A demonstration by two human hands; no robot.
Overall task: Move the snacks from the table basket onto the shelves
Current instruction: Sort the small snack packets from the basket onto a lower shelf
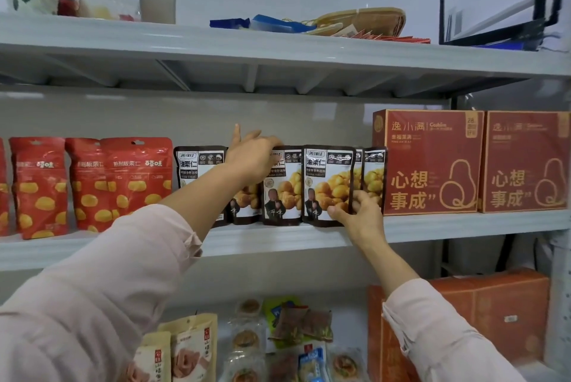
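Several dark-brown chestnut pouches stand upright in a row on the middle shelf (278, 238). My right hand (360, 213) pinches the lower right corner of the front chestnut pouch (327, 183), thumb on its face. My left hand (251, 154) reaches over the row and grips the top edge of a neighbouring pouch (282, 187), index finger pointing up. Another pouch (199, 165) stands to the left of my left wrist. The table basket is not in view.
Red chestnut bags (92, 183) fill the shelf's left side. Two red gift boxes (429, 162) stand to the right, close to the pouch row. The top shelf (247, 51) holds bowls and trays. Below lie mixed snack packs (247, 341) and an orange box (494, 310).
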